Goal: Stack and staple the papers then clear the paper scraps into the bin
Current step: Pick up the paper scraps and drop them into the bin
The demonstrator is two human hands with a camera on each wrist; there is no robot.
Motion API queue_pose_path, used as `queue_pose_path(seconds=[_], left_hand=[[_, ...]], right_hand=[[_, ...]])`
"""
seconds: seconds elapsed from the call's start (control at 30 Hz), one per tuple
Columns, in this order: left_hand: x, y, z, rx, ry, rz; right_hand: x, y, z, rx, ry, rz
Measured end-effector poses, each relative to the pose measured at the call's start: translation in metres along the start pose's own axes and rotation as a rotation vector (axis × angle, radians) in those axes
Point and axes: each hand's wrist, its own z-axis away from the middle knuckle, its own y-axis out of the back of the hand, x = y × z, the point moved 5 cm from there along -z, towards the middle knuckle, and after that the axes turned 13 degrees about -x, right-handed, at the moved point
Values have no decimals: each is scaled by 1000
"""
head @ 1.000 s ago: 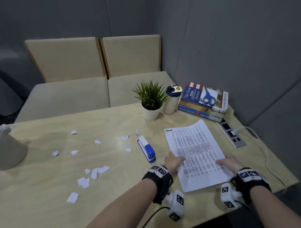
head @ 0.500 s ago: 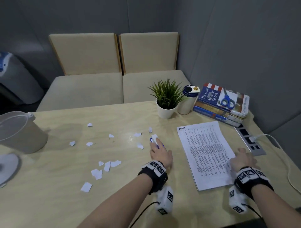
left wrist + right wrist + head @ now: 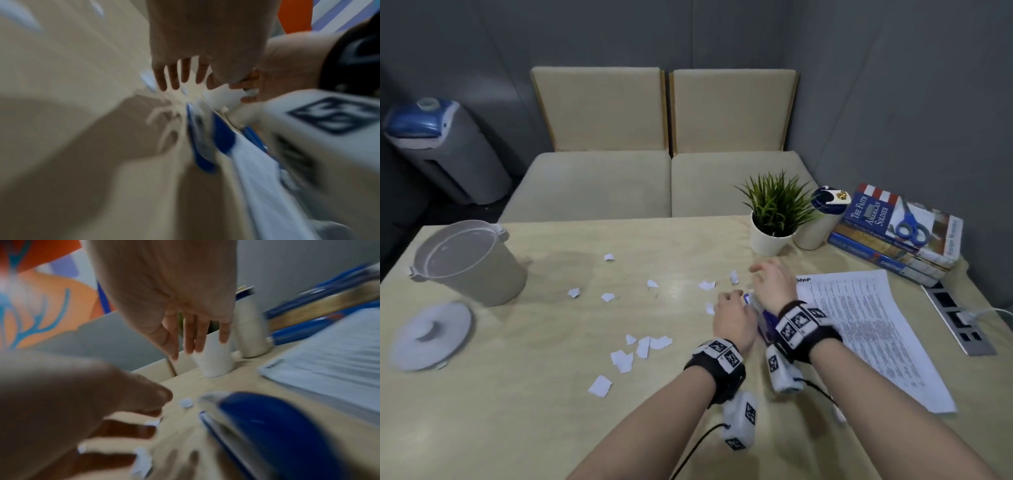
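Head view, from the left: a round white lid is seen flat on the wooden table, and just behind it a beige bin stands open. Torn white paper scraps are scattered across the middle of the table, some near the far edge, some in a loose cluster closer to the person.

Right of the scraps, the left hand is held low over the table with its fingers spread and relaxed; nothing is gripped by it. In the left wrist view its straight fingers are seen hovering above a scrap. Just beside it lies the blue stapler, largely hidden in the head view by the two wrists. The right hand is extended above the stapler's far end, fingers loose and open, with nothing held; contact with the stapler cannot be made out because of blur.

Further right, the printed papers are laid flat in a stack near the table's right side, apart from both hands. Behind them a potted plant, a capped tumbler and a pile of books topped with blue scissors are ranged along the back edge, and a power strip is set at the far right.
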Motion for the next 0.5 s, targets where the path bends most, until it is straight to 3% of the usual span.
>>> queue_pose_path(seconds=[0.07,0.17,0.37,0.5], left_hand=[[-20,33,-12,82,8,-181],[-39,62,-35,47,-29,-313],[-50,62,-66,-78,-60,-485],[-47,58,-70,-75,-105,-614]], right_hand=[[-28,-23,-17,-168,21,149],[-42,-52,-32,-323,-45,345],[-45,-69,-51,-313,-83,491],[-46,-73,-50,-271,-52,545]])
